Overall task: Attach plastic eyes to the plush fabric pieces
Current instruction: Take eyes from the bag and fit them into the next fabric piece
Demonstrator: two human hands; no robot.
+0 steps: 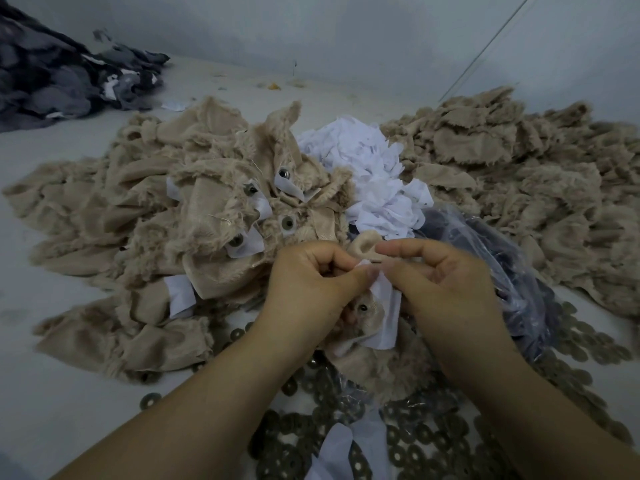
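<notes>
Plush fabric piece (363, 315) is tan and fuzzy-edged, with a small dark eye (363, 308) poking through and a smooth white patch (384, 306) alongside. It sits bunched between both hands, over scattered flat round washers (412, 441). Left hand (311, 278) has fingers curled, thumb pinching the white patch; right hand (440, 275) pinches at its top edge too. Finished pieces (221, 216) are heaped behind. Can't really make out what's in the crinkly plastic bag (498, 268).

Worked plush pieces (194, 216) left; uncut pile (519, 174) right; white scraps (367, 168) between; washers (415, 441), probably, nearest; dark fabric (52, 81) far left.
</notes>
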